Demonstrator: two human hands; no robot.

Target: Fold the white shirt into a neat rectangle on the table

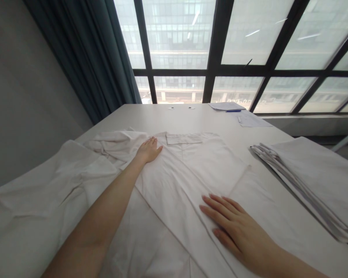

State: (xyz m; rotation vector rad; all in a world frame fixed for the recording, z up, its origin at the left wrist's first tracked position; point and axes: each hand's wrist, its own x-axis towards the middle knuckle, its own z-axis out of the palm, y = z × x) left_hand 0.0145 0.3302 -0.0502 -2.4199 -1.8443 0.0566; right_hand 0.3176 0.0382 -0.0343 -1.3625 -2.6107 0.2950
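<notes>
A large white garment [176, 185], which looks like a lab coat, lies spread on the table with a stitched band [184, 138] across its far part. My left hand [150, 150] rests palm down on the cloth left of that band, fingers stretched forward. Closer to me on the right, my right hand [232, 224] is over the garment with its fingers flat and slightly apart. Neither hand grips anything. To the left of my left arm the fabric bunches into loose folds [104, 148].
A stack of folded white cloth [316, 181] sits at the table's right edge. Papers [253, 119] and a blue pen [233, 111] lie at the far right corner of the white table [150, 116]. Beyond are a dark curtain [95, 50] and framed windows [179, 34].
</notes>
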